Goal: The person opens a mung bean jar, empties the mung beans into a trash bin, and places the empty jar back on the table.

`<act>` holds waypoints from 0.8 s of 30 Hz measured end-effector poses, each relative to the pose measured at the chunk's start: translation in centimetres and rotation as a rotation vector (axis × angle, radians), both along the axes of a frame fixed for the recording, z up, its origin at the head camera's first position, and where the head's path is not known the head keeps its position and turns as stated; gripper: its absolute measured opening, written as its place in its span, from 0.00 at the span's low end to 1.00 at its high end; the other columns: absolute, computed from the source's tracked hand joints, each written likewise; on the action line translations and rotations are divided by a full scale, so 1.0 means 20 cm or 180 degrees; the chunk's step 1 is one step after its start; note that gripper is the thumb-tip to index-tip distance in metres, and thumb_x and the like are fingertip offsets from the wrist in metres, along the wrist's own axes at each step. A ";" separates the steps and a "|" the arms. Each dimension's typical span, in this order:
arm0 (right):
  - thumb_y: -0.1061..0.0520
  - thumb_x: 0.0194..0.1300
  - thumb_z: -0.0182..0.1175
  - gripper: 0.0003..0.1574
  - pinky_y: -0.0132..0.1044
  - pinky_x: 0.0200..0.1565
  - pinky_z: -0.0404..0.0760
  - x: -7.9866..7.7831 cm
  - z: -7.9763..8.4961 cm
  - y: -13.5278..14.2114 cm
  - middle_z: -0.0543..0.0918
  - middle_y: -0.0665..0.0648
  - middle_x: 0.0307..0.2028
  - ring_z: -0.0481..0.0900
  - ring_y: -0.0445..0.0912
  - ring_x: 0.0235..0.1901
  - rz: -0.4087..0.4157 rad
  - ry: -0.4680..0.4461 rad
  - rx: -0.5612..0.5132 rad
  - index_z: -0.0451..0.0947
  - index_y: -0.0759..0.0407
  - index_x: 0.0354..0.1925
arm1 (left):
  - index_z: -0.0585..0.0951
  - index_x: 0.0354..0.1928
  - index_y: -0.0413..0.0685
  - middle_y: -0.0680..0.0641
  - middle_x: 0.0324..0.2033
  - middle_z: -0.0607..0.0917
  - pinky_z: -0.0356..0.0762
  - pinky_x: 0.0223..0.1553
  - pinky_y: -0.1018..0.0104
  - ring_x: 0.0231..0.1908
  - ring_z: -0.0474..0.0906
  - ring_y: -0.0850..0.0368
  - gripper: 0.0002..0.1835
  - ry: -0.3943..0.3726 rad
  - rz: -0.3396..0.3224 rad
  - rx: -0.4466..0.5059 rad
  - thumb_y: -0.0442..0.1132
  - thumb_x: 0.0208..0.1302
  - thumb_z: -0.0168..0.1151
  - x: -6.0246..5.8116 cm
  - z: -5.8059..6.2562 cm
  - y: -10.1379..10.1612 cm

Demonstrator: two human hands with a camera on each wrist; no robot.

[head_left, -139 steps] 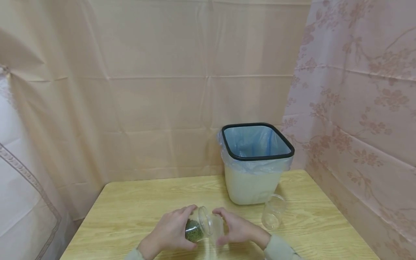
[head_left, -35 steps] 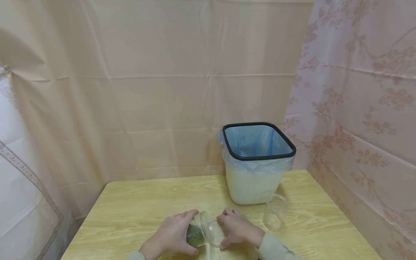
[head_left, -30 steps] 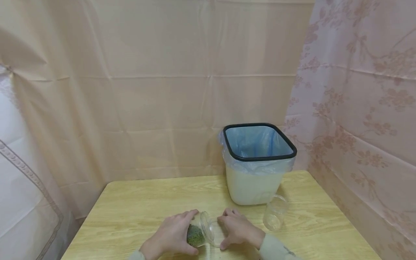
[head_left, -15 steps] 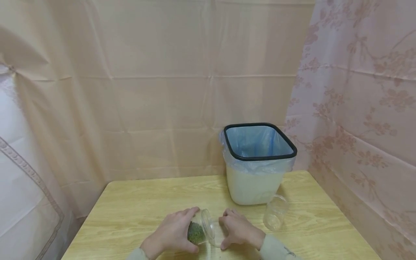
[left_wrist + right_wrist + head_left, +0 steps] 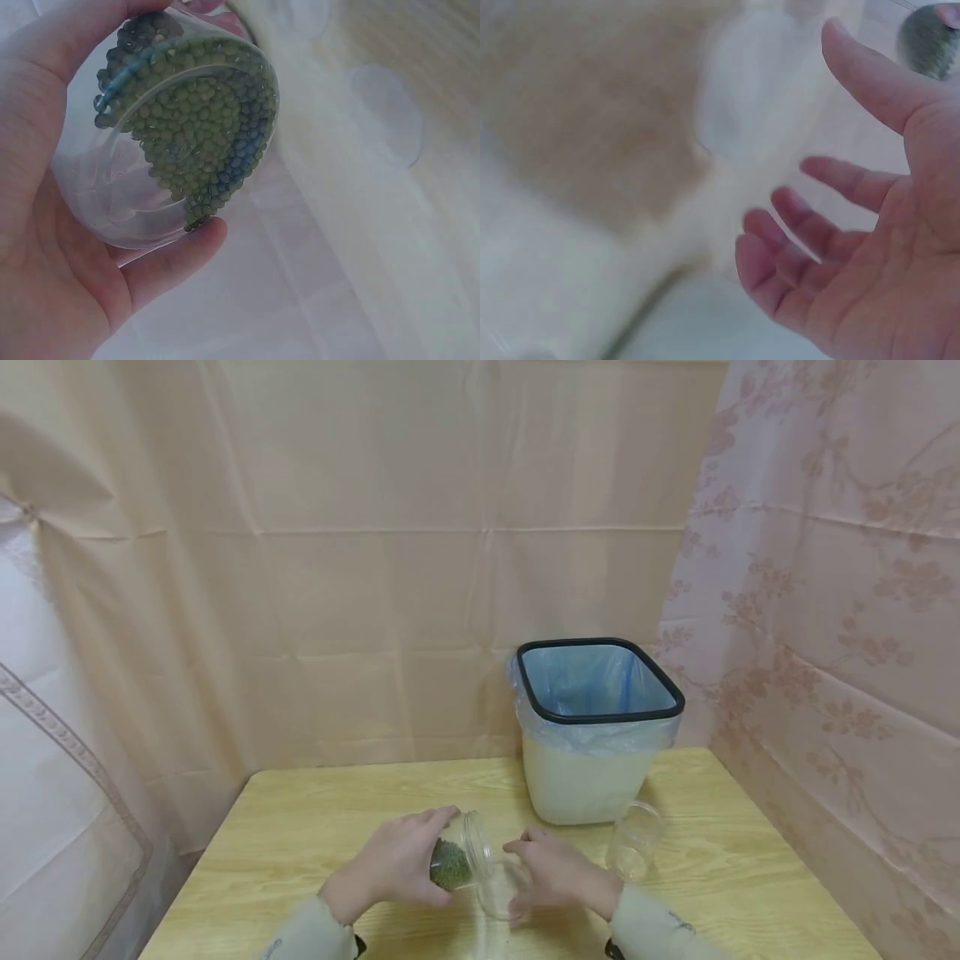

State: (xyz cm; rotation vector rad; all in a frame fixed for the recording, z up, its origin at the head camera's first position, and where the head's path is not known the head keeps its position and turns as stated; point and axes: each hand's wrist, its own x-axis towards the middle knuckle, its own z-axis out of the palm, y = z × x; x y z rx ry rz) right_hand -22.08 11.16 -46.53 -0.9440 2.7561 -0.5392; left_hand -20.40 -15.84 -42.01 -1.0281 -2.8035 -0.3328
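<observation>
My left hand (image 5: 401, 864) grips a clear plastic jar (image 5: 97, 187) tipped on its side, its open threaded mouth facing right. Small round green beans (image 5: 191, 124), like mung beans, are heaped in its lower part. Just right of the mouth, a clear round plastic piece (image 5: 498, 893) lies at the table; it looks like a lid, though its depth is hard to judge. Beside that piece is my right hand (image 5: 558, 877), blurred in the head view. The right wrist view shows its fingers (image 5: 817, 232) loosely bent and apart from the thumb, with nothing between them.
A second clear container (image 5: 633, 843) stands to the right on the wooden table (image 5: 337, 802). Behind it is a pale bin (image 5: 585, 781) with a black rim and bluish liner. Beige cloth (image 5: 375, 610) hangs along the back, floral cloth (image 5: 847, 652) on the right.
The right hand, earlier at the edge of the clear round piece, has let go of it. The left hand and tipped jar have risen slightly in view.
</observation>
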 end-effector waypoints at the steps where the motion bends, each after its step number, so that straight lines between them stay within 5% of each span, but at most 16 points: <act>1: 0.40 0.54 0.77 0.45 0.41 0.47 0.79 0.00 0.03 0.01 0.79 0.56 0.49 0.75 0.47 0.46 0.0057 -0.0052 -0.0023 0.77 0.63 0.62 | 0.70 0.68 0.42 0.44 0.53 0.84 0.84 0.40 0.57 0.45 0.84 0.50 0.55 0.0012 -0.0003 -0.0005 0.60 0.36 0.79 -0.01 0.02 0.00; 5: 0.46 0.64 0.69 0.32 0.42 0.48 0.80 -0.02 0.20 0.06 0.83 0.60 0.50 0.81 0.50 0.47 0.0388 -0.0254 -0.0007 0.78 0.62 0.59 | 0.69 0.68 0.41 0.46 0.50 0.85 0.82 0.36 0.62 0.40 0.83 0.54 0.56 0.0006 -0.0063 0.0012 0.60 0.36 0.79 -0.03 0.09 0.00; 14: 0.43 0.70 0.63 0.30 0.39 0.52 0.77 -0.06 0.59 0.15 0.83 0.50 0.44 0.80 0.43 0.47 0.0616 -0.0756 0.0549 0.78 0.58 0.62 | 0.67 0.70 0.39 0.44 0.52 0.84 0.82 0.40 0.61 0.42 0.84 0.53 0.57 -0.0140 -0.0252 -0.0021 0.58 0.38 0.81 -0.07 0.28 0.03; 24: 0.45 0.71 0.62 0.28 0.46 0.55 0.77 -0.14 0.79 0.24 0.82 0.48 0.47 0.79 0.46 0.51 0.0464 -0.0686 0.0565 0.77 0.58 0.63 | 0.67 0.70 0.42 0.46 0.58 0.82 0.79 0.52 0.52 0.53 0.81 0.49 0.56 -0.0534 -0.0332 0.0057 0.61 0.41 0.81 -0.14 0.51 0.08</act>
